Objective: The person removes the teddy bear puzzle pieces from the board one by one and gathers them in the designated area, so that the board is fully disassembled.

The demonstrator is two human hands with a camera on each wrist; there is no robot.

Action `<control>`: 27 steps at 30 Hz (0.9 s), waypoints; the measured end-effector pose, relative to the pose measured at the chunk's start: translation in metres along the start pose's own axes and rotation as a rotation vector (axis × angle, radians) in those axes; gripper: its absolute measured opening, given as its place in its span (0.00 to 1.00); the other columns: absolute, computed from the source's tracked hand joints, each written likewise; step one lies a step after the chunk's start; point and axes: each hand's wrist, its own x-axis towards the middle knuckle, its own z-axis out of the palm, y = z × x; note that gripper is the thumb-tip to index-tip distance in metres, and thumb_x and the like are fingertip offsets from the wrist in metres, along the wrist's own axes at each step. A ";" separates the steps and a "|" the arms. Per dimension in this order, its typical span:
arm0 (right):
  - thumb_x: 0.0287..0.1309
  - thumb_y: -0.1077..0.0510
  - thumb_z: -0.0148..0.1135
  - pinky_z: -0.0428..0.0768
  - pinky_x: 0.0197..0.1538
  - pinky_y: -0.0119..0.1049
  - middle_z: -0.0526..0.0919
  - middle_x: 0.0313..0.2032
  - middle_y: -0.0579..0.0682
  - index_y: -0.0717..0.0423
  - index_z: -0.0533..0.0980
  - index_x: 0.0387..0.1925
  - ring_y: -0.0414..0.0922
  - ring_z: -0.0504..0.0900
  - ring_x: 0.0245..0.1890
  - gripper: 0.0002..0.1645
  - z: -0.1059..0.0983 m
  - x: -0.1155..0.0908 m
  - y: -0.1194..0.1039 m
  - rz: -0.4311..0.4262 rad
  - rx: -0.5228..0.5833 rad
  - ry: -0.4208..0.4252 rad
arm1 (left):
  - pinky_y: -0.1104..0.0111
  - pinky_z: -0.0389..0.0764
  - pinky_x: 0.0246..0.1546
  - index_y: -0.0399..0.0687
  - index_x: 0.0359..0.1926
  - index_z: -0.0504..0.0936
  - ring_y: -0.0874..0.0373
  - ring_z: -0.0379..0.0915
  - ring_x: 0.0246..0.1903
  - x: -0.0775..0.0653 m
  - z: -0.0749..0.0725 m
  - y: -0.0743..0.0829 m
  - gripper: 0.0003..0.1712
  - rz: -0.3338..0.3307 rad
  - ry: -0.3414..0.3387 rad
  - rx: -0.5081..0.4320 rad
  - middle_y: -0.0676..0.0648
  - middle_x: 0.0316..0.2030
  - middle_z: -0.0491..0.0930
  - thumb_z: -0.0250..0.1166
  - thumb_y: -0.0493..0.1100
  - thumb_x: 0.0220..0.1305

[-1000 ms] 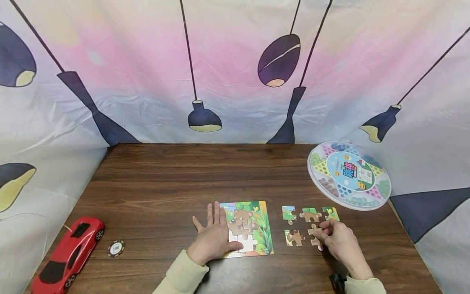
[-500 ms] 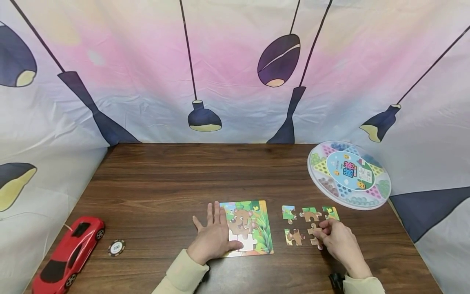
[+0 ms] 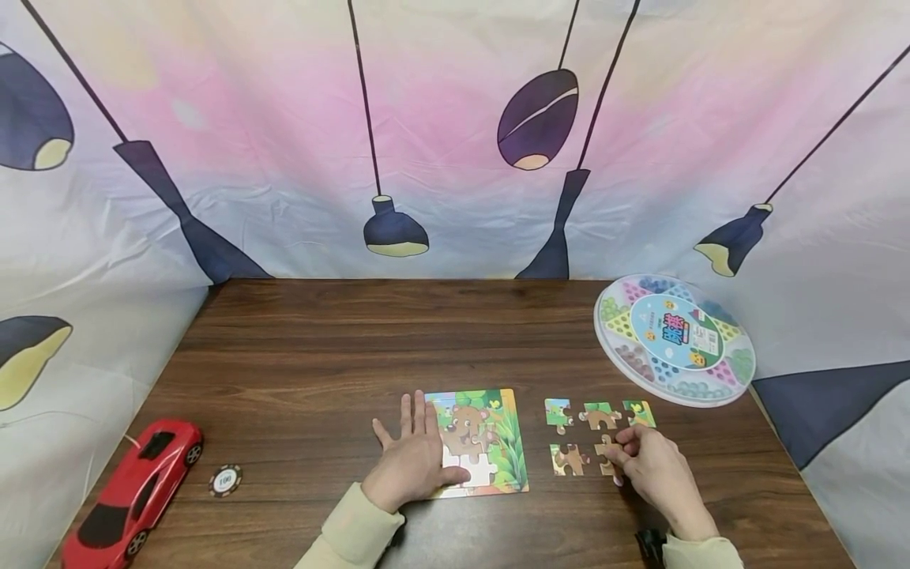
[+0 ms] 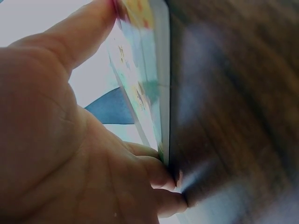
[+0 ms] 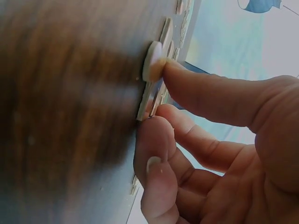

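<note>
My left hand (image 3: 412,462) lies with fingers spread along the left side of a bear jigsaw puzzle (image 3: 508,442). Its thumb reaches over a white gap in the lower part of the picture. In the left wrist view, the thumb touches the raised edge of the puzzle board (image 4: 162,70). To the right, my right hand (image 3: 657,466) pinches a brown puzzle piece (image 3: 603,449) by its right side, at table level. The right wrist view shows the thumb on the piece's rounded knob (image 5: 152,65) and fingertips at its other end. Part of that piece is hidden by the fingers.
Loose puzzle pieces lie around the right hand: a blue-green one (image 3: 558,412), a bear one (image 3: 599,416), a green corner (image 3: 640,412) and a brown one (image 3: 568,460). A round Chinese checkers set (image 3: 611,332) is behind. A red toy car (image 3: 131,498) and poker chip (image 3: 225,480) sit left.
</note>
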 end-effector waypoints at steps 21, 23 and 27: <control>0.54 0.53 0.72 0.68 0.28 0.33 0.72 0.24 0.41 0.54 0.79 0.36 0.38 0.70 0.21 0.13 0.024 -0.003 -0.062 -0.249 0.054 0.032 | 0.23 0.35 0.54 0.24 0.72 0.47 0.34 0.28 0.72 0.000 0.002 -0.002 0.69 0.011 0.010 -0.011 0.28 0.73 0.37 0.65 0.72 0.50; 0.52 0.53 0.73 0.69 0.29 0.33 0.72 0.25 0.41 0.54 0.79 0.37 0.37 0.70 0.23 0.14 0.032 -0.003 -0.073 -0.299 0.050 0.024 | 0.23 0.36 0.55 0.24 0.72 0.47 0.34 0.28 0.72 0.000 0.002 -0.002 0.69 0.008 0.008 -0.007 0.28 0.73 0.36 0.65 0.72 0.50; 0.49 0.51 0.75 0.71 0.31 0.33 0.73 0.30 0.41 0.53 0.81 0.42 0.36 0.70 0.27 0.19 0.047 -0.003 -0.091 -0.373 0.009 -0.016 | 0.24 0.36 0.55 0.26 0.72 0.47 0.35 0.28 0.73 0.001 0.002 -0.002 0.69 0.001 0.001 -0.004 0.29 0.73 0.36 0.65 0.73 0.50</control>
